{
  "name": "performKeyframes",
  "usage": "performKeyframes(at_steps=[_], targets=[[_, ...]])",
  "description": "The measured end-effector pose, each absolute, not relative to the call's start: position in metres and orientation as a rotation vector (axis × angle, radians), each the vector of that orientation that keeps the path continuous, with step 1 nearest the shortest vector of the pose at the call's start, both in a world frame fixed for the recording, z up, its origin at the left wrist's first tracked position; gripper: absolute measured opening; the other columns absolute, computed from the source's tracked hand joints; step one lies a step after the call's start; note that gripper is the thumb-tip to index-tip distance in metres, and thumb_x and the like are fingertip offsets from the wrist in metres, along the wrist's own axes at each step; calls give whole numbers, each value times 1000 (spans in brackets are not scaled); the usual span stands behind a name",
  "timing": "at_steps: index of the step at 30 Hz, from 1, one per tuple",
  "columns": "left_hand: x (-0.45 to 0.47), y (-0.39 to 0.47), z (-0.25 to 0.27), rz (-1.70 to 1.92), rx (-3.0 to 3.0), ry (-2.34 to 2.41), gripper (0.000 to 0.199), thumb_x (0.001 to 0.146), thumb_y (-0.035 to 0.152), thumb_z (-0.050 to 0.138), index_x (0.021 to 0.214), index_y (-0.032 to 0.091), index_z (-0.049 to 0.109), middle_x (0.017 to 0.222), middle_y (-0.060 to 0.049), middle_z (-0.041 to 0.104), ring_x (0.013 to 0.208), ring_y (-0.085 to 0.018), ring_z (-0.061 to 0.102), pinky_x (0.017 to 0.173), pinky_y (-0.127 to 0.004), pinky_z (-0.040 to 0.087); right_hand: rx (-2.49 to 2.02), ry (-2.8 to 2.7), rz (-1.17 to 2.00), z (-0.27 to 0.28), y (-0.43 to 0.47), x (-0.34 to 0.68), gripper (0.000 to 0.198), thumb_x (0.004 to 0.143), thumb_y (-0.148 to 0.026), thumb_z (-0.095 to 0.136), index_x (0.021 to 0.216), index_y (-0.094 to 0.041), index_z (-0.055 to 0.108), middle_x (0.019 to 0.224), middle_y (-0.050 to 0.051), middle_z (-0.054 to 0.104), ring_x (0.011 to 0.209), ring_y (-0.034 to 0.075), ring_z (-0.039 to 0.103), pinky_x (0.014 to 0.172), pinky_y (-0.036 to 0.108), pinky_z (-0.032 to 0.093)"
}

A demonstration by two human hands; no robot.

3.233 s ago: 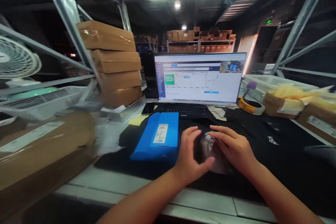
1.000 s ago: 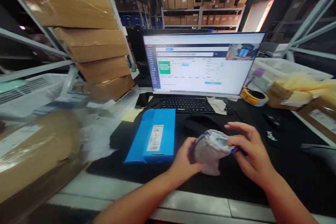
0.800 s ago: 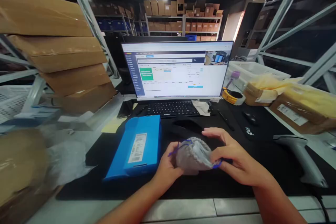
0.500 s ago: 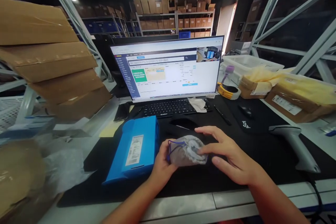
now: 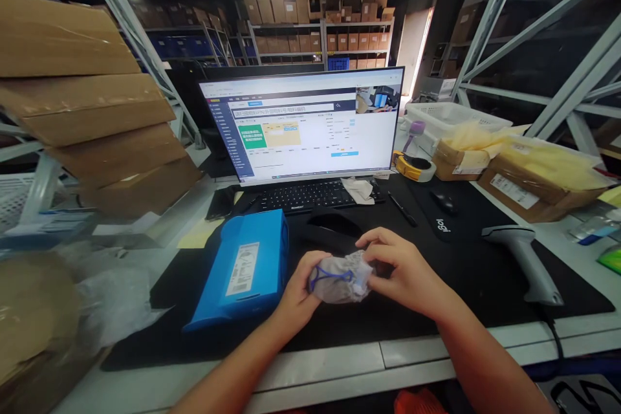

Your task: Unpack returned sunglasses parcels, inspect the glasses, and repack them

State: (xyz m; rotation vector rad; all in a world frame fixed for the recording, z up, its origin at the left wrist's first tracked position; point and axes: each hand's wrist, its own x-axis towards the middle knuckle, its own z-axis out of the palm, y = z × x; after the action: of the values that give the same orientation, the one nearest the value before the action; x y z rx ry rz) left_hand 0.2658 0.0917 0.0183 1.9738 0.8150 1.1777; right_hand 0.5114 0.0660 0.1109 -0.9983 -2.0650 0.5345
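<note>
Between my hands, above the black desk mat, is a small grey drawstring pouch (image 5: 334,281) with a blue cord. My left hand (image 5: 303,284) is wrapped round its left end. The fingers of my right hand (image 5: 395,268) pinch the gathered mouth at the right end, where something whitish shows; I cannot make out what it is. The pouch looks filled, its contents hidden. Just left of my left hand lies a blue box (image 5: 269,259) with a white printed label on it.
Behind the hands stand a keyboard (image 5: 310,196) and a lit monitor (image 5: 291,136). A barcode scanner (image 5: 526,262), mouse (image 5: 444,202), pen (image 5: 402,208) and tape dispenser (image 5: 412,167) lie to the right. Stacked cartons (image 5: 116,142) and clear plastic wrap (image 5: 116,297) are on the left.
My right hand's fingers have closed from a spread pose onto the pouch's mouth. The pouch has turned, so its blue cord now shows across the front. The view has shifted slightly.
</note>
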Motion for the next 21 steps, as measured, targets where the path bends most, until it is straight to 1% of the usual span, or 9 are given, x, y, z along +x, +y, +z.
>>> performKeyframes(at_steps=[4,7,8,10,12,13,15,18,21], targets=[[265,93,15,1090,1850,830,42,87,34,70,127,26,58,127,-9,57,120,-25,55,106,-37,43,-982,-2079,577,108,71,510,26,72,4,64,80,-20,69,109,3,68,92,16,67,75,23,52],[265,93,14,1111,1590,736,77,73,59,80,137,27,52,138,-11,54,130,-32,49,111,-40,39,-973,-1900,496,107,75,517,28,77,1,63,86,-22,76,102,4,72,93,17,69,76,23,55],[266,93,15,1108,1465,682,86,72,67,77,142,27,48,143,-12,51,135,-34,46,112,-42,39,-976,-1822,474,108,76,520,26,78,-2,65,88,-23,77,101,4,72,93,17,69,73,22,56],[270,91,18,1066,1178,581,84,80,75,62,145,26,45,147,-13,49,135,-34,46,112,-46,40,-983,-1682,462,109,77,524,20,80,-10,69,90,-24,78,101,5,72,92,18,70,65,20,56],[275,90,22,979,900,534,72,89,71,52,141,21,50,138,-16,58,121,-32,59,105,-49,47,-975,-1595,486,109,78,526,16,78,-13,72,88,-24,79,102,6,71,91,19,70,62,20,57],[278,90,23,950,787,535,66,91,67,52,137,19,54,130,-16,63,112,-30,65,100,-48,52,-967,-1579,505,108,79,525,15,77,-14,73,86,-24,79,102,6,71,91,20,70,62,21,58],[283,90,25,978,641,591,51,91,53,63,128,18,60,119,-14,69,100,-26,70,91,-42,57,-957,-1617,559,107,80,523,16,76,-15,74,86,-25,79,103,7,71,94,21,70,66,22,59],[287,92,25,1136,533,711,35,87,32,74,118,18,65,118,-9,71,98,-21,70,84,-32,60,-970,-1761,613,106,83,524,19,78,-15,73,90,-28,81,107,7,72,99,21,69,75,25,59],[290,92,23,1203,511,768,35,82,29,81,111,15,68,110,-9,73,92,-19,71,79,-27,61,-986,-1752,624,108,87,533,16,77,-19,76,88,-29,82,108,7,72,102,22,69,81,29,59]])
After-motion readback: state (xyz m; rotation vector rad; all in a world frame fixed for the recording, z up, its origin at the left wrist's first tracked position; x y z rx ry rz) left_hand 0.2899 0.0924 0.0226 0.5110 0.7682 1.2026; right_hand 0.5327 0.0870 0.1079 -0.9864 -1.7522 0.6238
